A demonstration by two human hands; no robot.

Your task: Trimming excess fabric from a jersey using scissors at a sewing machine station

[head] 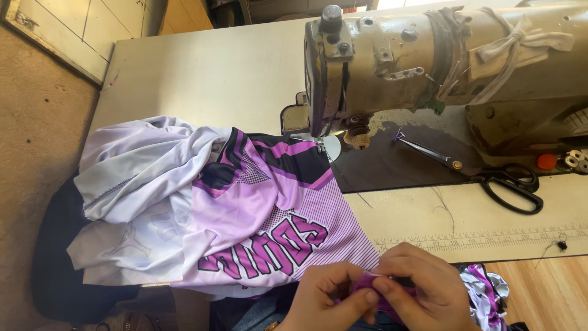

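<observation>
My left hand (321,297) and my right hand (422,288) are together at the near edge of the table (429,214), both pinching a small fold of purple fabric (367,283) between thumb and fingertips. It looks thin, soft and slippery, light enough to sag, so I judge a pinch close to the edge is the way to keep it from sliding. Just beyond my left hand lies the purple and white jersey (263,208), spread flat near me and bunched into white folds farther left. Beyond my right hand a printed ruler strip (478,240) runs along the table, then the black scissors (502,179) lie well past it. Farthest stands the tan sewing machine (416,55), its needle end over the jersey's dark edge.
</observation>
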